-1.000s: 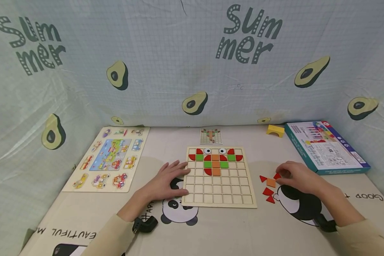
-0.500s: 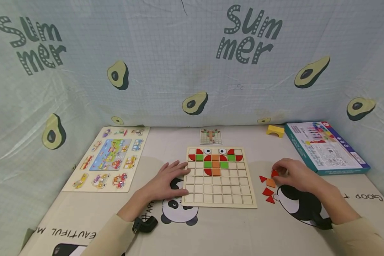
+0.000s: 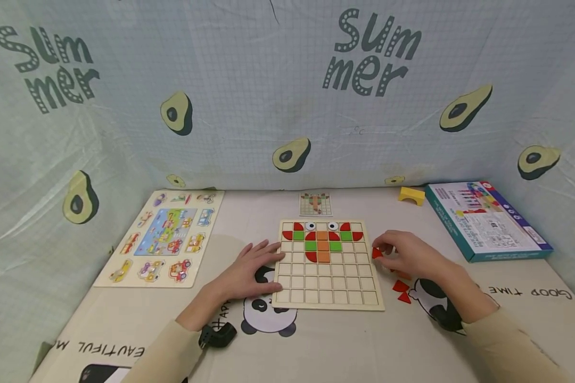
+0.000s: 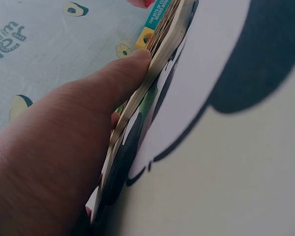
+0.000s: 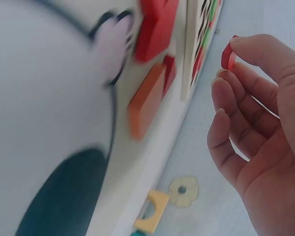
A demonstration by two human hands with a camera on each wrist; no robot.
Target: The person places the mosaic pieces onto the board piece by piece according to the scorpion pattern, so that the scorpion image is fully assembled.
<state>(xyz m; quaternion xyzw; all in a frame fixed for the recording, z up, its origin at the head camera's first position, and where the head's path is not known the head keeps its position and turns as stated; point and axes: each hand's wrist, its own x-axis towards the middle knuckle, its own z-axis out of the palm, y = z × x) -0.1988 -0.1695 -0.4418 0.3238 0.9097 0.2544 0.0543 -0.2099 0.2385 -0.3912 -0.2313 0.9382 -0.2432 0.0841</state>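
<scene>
A pale wooden grid board lies in the middle of the table. Red, green and orange tiles and two round eye tiles fill part of its upper cells. My left hand rests at the board's left edge with fingers spread. In the left wrist view its thumb presses the board's rim. Just off the board's right edge, my right hand pinches a small red tile between thumb and fingertips. Under that hand lies an orange square tile, partly covered in the head view. Nearer me are loose red tiles.
Behind the board lies a small pattern card. A vehicle picture puzzle is at left. At back right are a teal-sided box and a yellow arch block. A black-and-white object is at the front left.
My right hand has picked up the red tile from beside the orange square and moved left with it to the board's right edge. My left hand has stayed in place.
</scene>
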